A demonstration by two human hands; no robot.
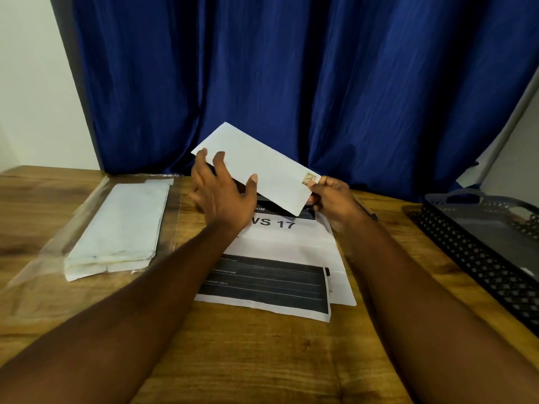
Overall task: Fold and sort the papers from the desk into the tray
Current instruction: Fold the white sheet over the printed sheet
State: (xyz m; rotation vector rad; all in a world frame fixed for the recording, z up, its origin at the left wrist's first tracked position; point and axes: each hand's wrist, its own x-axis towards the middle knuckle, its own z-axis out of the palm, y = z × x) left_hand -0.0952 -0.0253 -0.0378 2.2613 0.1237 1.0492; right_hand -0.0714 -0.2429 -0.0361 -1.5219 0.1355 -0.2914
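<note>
A white envelope with a small stamp at its right end is held tilted above the desk. My right hand pinches its stamped right end. My left hand is at its left end, fingers spread behind and in front of it, thumb on the front face. Below lie printed sheets with black bands and the text "WS 17". The dark perforated tray stands at the right of the desk.
A stack of white envelopes lies in a clear plastic sleeve at the left of the wooden desk. A pen lies behind my right hand. A blue curtain hangs behind the desk.
</note>
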